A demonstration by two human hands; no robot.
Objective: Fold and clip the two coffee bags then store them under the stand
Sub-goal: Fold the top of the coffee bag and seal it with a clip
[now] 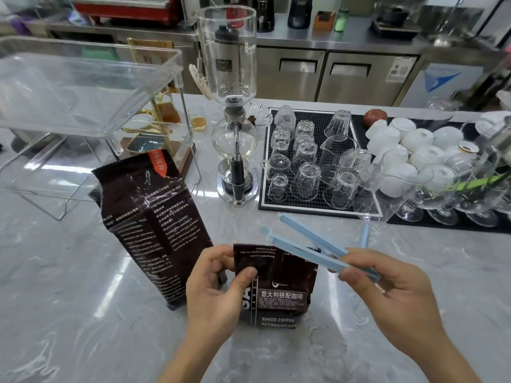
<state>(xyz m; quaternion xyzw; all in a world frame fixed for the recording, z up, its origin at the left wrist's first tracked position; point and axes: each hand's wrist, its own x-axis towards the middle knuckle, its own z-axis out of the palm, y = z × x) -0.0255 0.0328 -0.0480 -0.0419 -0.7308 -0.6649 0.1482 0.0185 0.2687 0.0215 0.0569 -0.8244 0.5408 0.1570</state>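
A dark brown coffee bag [279, 288] stands on the marble counter in front of me, its top folded down. My left hand [215, 288] grips the folded top at its left corner, thumb on the front. My right hand [387, 288] holds a light blue bag clip [309, 247] by its hinged end; the clip's two arms are spread apart just above the bag's top edge. A taller, unfolded coffee bag [149, 219] stands to the left. A second blue clip [364, 235] lies on the counter behind. The clear acrylic stand [88, 87] is at the far left.
A glass siphon coffee maker [235, 114] stands behind the bags. A black mat [320, 161] with several upturned glasses sits at the right, with white cups and stemmed glasses beyond it. A small glass of amber liquid [198, 120] is near the stand.
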